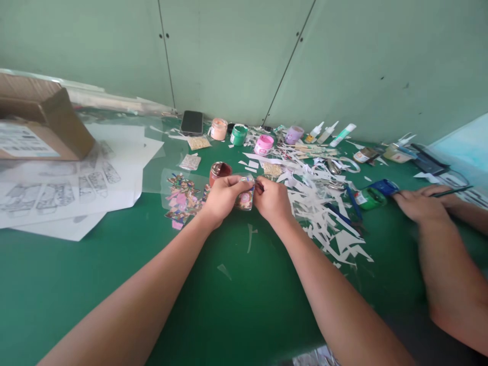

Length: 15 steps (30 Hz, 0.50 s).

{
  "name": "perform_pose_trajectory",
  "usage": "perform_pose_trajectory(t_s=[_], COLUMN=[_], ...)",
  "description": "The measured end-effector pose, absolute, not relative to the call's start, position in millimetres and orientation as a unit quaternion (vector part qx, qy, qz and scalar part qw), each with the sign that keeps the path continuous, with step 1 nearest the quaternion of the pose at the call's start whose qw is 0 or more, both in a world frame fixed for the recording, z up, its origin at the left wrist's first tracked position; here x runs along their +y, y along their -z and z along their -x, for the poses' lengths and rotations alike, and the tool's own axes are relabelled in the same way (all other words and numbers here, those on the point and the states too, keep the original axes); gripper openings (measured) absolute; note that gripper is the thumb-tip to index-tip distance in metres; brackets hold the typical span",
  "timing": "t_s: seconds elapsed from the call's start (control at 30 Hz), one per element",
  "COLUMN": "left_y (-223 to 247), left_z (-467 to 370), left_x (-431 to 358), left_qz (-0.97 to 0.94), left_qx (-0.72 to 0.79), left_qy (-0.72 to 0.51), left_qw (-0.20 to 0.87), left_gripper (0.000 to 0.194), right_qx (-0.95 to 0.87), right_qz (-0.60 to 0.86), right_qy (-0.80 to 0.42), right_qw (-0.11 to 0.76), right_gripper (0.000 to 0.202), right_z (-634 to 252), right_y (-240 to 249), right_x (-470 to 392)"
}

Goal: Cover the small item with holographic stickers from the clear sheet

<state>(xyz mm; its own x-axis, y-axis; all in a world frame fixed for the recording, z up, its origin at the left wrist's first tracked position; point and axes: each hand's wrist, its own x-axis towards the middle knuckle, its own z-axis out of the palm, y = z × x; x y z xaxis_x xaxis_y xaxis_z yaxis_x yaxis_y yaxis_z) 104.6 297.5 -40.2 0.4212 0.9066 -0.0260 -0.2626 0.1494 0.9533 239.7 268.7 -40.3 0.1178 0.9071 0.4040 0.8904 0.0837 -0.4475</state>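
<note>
Between thumb and fingers, my left hand (224, 197) grips a small, shiny, colourful patterned piece (245, 197) above the green table. My right hand (272, 198) is closed in a pinch at the right edge of that piece; a small dark spot shows at its fingertips, too small to name. Just behind my left hand stands an open jar of reddish-brown paint (216, 172). To the left of the hand, a heap of colourful cut-out pieces (181, 198) lies on a clear plastic sheet.
White paper scraps (328, 218) spread to the right, with blue-handled scissors (353, 203) among them. Paint jars, including a pink one (264, 145), line the back near a phone (192, 123). Printed sheets (68, 203) and a cardboard box (41, 119) lie left. Another person's hand (415, 203) is at right.
</note>
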Motion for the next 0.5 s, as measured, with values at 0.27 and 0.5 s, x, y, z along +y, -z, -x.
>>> perform_pose_trajectory(t_s=[0.27, 0.5], left_y=[37.8, 37.2], left_z=[-104.6, -102.4], left_x=[296.9, 293.7], left_qz=[-0.486, -0.514], left_qx=[0.329, 0.32], left_qy=[-0.428, -0.413], left_qw=[0.687, 0.68], left_gripper=[0.034, 0.039], right_qx=[-0.676, -0.676], right_qz=[0.679, 0.688], right_qy=[-0.016, 0.0], right_qw=[0.285, 0.264], right_gripper=[0.021, 0.018], right_z=[-241.5, -237.7], right_y=[42.2, 43.2], right_x=[269.3, 268.3])
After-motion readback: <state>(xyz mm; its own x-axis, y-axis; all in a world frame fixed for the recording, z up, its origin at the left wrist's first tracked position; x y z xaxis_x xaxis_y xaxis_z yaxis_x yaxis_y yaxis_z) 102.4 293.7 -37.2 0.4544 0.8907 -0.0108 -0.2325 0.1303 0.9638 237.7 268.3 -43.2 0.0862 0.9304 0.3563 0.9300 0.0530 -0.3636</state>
